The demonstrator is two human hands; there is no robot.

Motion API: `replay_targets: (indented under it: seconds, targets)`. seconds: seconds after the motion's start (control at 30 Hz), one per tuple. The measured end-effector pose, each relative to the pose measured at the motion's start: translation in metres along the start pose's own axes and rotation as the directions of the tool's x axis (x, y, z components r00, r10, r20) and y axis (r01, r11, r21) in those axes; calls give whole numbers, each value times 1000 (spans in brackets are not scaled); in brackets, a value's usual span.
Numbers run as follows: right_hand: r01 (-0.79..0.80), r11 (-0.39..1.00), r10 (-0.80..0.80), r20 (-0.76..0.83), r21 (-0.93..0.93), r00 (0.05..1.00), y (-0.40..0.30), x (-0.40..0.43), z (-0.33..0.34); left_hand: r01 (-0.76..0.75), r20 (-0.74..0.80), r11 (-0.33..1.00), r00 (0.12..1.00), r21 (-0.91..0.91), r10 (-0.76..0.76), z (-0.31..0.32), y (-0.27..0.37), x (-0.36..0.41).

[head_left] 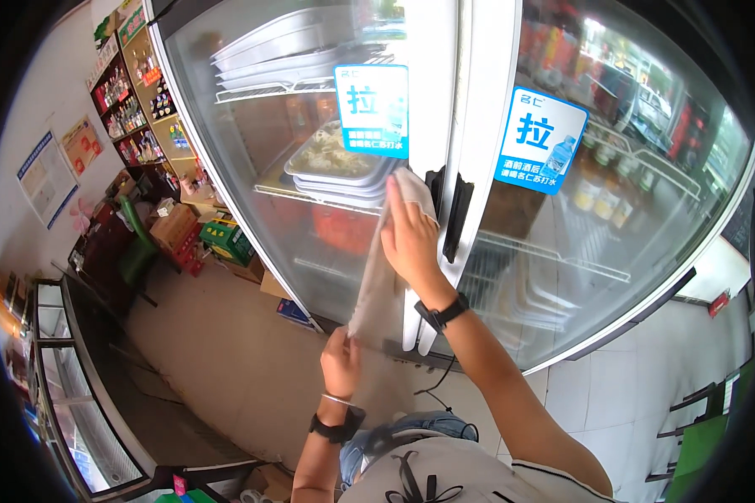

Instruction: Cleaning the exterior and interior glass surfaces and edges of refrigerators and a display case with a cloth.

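Observation:
Against the left glass door [270, 245] of an upright display fridge, my right hand [409, 239] presses a pale cloth [377, 283] beside the black door handle [456, 217]. The cloth hangs down in a long fold, and its lower end is gripped in my left hand [341, 364]. Each wrist wears a black band. Behind the glass, a wire shelf holds stacked white trays [340, 157], the top one with pale food in it. More white trays [277, 50] stand on the shelf above. A blue and white sticker [372, 110] is on this door.
The right glass door [604, 251] bears a similar sticker [541, 141], with bottles behind it. Bottle shelves [123, 100], a green chair [138, 236] and boxes [226, 241] stand at left. A glass-topped display case [88, 409] is lower left. A cable [440, 383] lies on the floor.

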State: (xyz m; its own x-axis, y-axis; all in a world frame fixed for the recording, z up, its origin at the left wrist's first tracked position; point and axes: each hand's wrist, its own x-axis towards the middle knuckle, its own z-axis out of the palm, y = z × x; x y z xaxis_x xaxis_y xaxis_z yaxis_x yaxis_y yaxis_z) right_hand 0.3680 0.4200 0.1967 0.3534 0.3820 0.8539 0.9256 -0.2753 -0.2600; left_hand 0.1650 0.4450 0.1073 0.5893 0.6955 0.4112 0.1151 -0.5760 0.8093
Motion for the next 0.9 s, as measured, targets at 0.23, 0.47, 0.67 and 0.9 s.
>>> replay_targets:
  seconds: [0.23,0.47,0.67,0.9]
  targets:
    - [-68,989,80,85,-132,993,2,-27,40,96,-15,995,995,-30,-97,6,-16,3]
    - [-153,984,155,15,-95,988,-14,-2,34,211,36,953,977,-218,-208,0,-7,23]
    - [-182,979,188,57,-93,980,-13,-23,43,158,69,913,987,-375,-142,2,-11,63]
    - [-179,968,175,-39,-177,984,-18,-2,35,-243,-19,915,968,-323,250,7,-4,126]
